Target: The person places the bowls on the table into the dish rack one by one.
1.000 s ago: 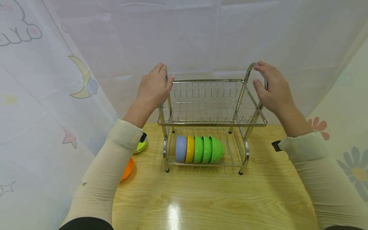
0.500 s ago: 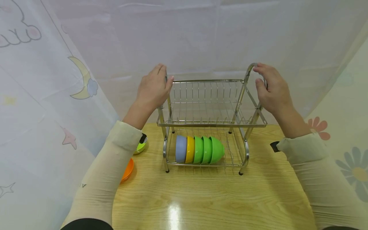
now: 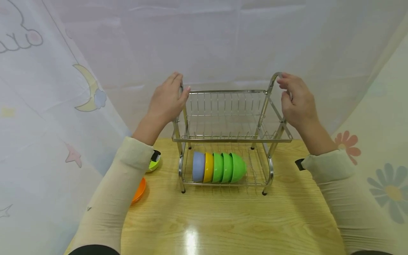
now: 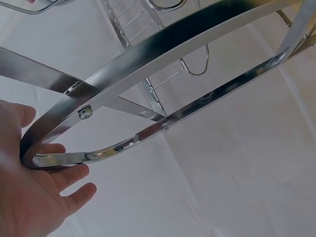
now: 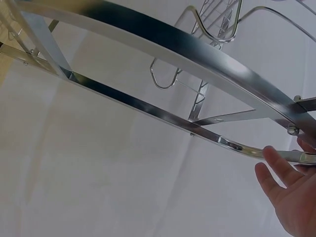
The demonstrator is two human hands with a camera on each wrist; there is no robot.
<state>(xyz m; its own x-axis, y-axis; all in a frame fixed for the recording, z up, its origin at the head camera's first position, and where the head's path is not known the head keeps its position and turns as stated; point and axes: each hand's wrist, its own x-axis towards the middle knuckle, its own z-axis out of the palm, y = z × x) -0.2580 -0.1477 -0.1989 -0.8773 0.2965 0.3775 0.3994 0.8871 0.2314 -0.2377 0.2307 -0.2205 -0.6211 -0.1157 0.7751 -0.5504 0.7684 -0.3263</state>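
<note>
A two-tier metal dish rack (image 3: 231, 141) stands on the wooden table. My left hand (image 3: 167, 101) holds the top of its left end frame, thumb on the inner side. In the left wrist view the bent bar (image 4: 59, 111) lies in the crook between thumb and loosely stretched fingers (image 4: 74, 195). My right hand (image 3: 298, 101) holds the curved top of the right end frame. The right wrist view shows its fingers (image 5: 284, 170) around the bar's bend. On the lower tier, a row of nested bowls lies on its side: blue (image 3: 198, 167), yellow (image 3: 208, 167) and green (image 3: 237, 168).
Left of the rack, partly behind the left forearm, are an orange dish (image 3: 139, 191) and a lime-green one (image 3: 153, 164). Patterned cloth walls (image 3: 210, 42) rise behind and at both sides. The table (image 3: 229, 219) extends toward me.
The whole head view has shifted slightly. My right hand has moved a little inward along the frame's top; the left hand keeps its place on the rack. The bowls lie as before.
</note>
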